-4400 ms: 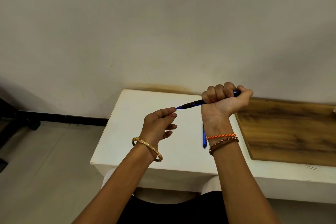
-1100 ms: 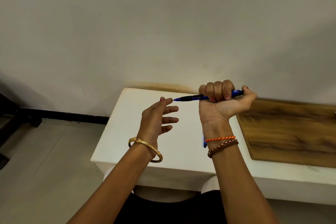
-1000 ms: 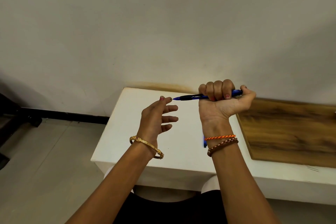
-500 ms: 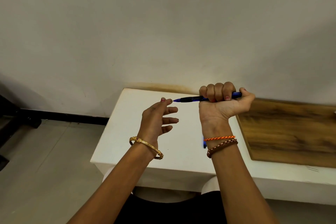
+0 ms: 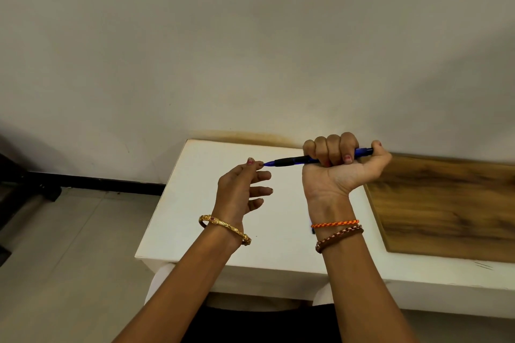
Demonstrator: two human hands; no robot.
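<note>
A pale wall (image 5: 250,36) fills the upper half of the view, with a grey floor (image 5: 69,259) at the lower left and a black skirting strip (image 5: 97,182) where the two meet. A white worktop (image 5: 189,203) stands against the wall, and a brown stain runs along its far edge. On its right part lies a wooden board (image 5: 446,203), flat, with its near left corner close to the right forearm.

Both forearms reach up from the bottom edge and are held above the worktop. The right hand (image 5: 337,172) is turned palm toward the camera. Its fingers (image 5: 331,150) are curled tight round a blue pen (image 5: 289,161), and its thumb sits against the pen's back end. The pen lies nearly level in the air, its black grip and tip sticking out to the left of the fist.

The left hand (image 5: 239,189) is just beside that tip, its fingers spread and loosely bent, holding nothing. Its topmost fingertip meets the pen tip or stops just short; which one cannot be told.

A gold bangle (image 5: 225,228) circles the left wrist. An orange cord (image 5: 334,223) and a brown braided band (image 5: 338,238) circle the right wrist.
</note>
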